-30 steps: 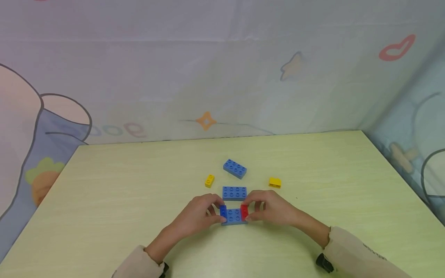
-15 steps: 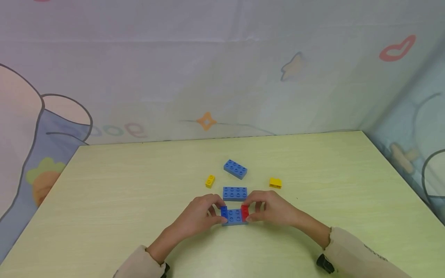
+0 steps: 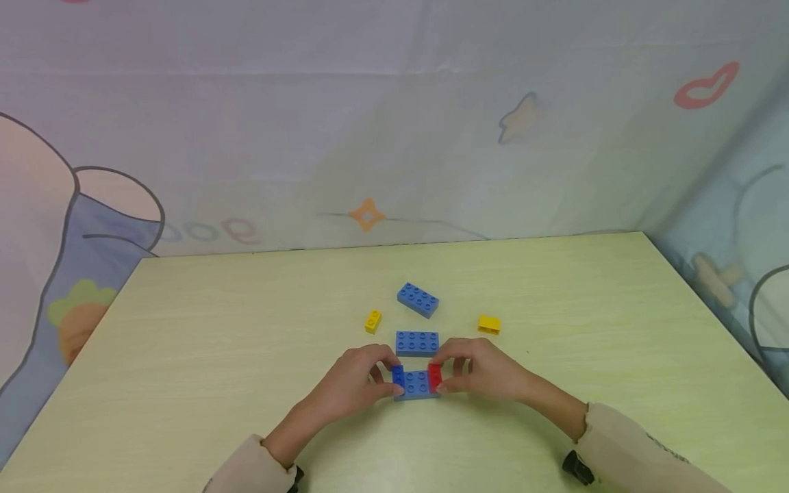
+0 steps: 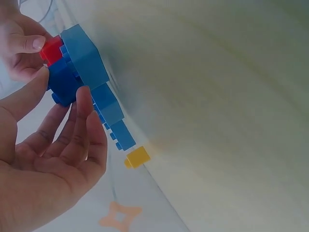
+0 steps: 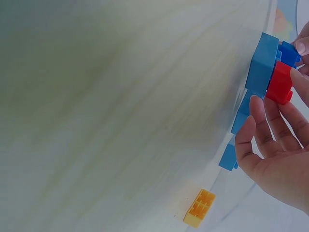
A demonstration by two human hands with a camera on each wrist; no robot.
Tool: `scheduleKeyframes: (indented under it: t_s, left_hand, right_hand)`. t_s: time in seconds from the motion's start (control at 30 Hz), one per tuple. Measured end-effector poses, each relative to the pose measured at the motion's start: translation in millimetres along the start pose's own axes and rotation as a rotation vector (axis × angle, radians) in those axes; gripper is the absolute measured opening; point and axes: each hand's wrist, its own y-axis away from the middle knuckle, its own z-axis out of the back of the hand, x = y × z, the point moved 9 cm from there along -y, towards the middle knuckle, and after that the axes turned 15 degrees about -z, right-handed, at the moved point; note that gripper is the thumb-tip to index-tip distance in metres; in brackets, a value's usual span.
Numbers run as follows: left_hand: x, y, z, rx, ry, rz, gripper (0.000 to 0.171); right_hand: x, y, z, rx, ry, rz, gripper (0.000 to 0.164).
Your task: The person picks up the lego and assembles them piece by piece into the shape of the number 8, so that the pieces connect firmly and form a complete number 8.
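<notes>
Pinching a small dark blue brick (image 3: 398,375), the left hand (image 3: 354,378) has its thumb and fingers only as far apart as the brick. The right hand (image 3: 483,370) pinches a small red brick (image 3: 434,378) the same way. Both small bricks are on top of a long blue brick (image 3: 417,386), one at each end, midway between the table's (image 3: 246,329) left and right edges. Toward the far edge are a second blue brick (image 3: 417,344) and a slanted third one (image 3: 418,300). One yellow brick (image 3: 372,322) is nearer the left edge, another yellow brick (image 3: 489,325) nearer the right.

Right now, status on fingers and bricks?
Left fingers pinching dark blue brick; right fingers pinching red brick. Both atop opposite ends of nearest light blue brick. No obstruction seen.
</notes>
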Motion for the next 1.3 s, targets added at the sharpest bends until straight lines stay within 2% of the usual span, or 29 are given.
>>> scheduleKeyframes:
  t_s: [0.37, 1.3]
  left_hand:
    - [0.3, 0.8, 0.3, 0.004, -0.015, 0.056, 0.026]
    - [3.8, -1.9, -2.3, -0.013, -0.009, 0.093, 0.026]
  right_hand:
    - [-0.6, -0.5, -0.5, -0.001, -0.010, 0.018, 0.025]
    - [-2.7, 0.5, 0.3, -0.011, -0.012, -0.018, 0.027]
